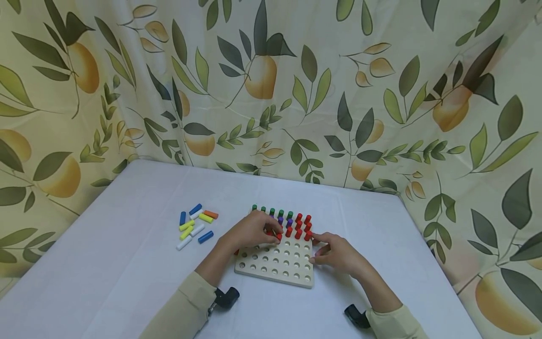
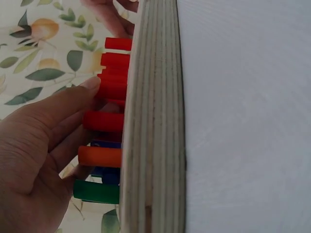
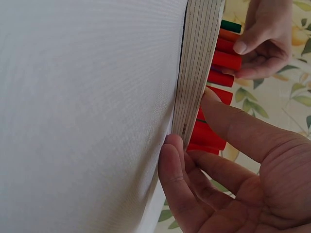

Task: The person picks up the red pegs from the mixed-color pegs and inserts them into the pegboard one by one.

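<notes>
A pale wooden pegboard (image 1: 274,275) with rows of round holes lies on the table, its far rows filled with coloured pegs. Above its middle, my left hand (image 1: 256,230) pinches a red peg (image 1: 279,237) that stands at the board; whether it is fully seated I cannot tell. The left wrist view shows the thumb (image 2: 90,83) against a red peg. At the board's right edge my right hand (image 1: 338,254) holds the side, thumb and bent fingers touching it. Red pegs (image 1: 298,233) stand close by those fingers. My left hand hides part of the peg rows.
Loose pegs lie left of the board: blue (image 1: 205,237), white (image 1: 184,243), yellow (image 1: 186,232) and orange (image 1: 211,214). A white cloth (image 1: 127,263) covers the table. Behind it hangs a curtain (image 1: 271,117) printed with fruit and leaves.
</notes>
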Action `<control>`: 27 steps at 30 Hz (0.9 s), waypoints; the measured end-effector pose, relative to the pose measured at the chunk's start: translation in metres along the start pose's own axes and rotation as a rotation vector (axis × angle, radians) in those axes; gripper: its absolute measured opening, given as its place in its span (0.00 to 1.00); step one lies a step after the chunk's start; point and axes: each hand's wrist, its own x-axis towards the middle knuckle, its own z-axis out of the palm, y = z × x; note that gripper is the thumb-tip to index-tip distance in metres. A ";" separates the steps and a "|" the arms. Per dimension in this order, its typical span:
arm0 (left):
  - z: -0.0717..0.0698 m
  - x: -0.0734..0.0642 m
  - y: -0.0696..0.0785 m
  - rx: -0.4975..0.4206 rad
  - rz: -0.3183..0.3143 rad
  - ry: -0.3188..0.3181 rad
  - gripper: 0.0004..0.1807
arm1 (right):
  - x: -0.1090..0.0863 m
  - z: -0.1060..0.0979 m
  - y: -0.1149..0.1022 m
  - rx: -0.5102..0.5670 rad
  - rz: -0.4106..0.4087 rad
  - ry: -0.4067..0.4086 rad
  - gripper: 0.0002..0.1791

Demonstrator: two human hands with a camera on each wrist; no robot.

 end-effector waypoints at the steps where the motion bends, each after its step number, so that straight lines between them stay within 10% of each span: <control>1: -0.001 -0.001 0.000 -0.001 -0.001 0.000 0.11 | 0.000 0.000 0.000 0.002 0.001 0.001 0.39; 27: -0.036 -0.022 -0.007 -0.019 0.005 0.027 0.12 | 0.003 0.001 0.002 -0.028 0.012 0.002 0.39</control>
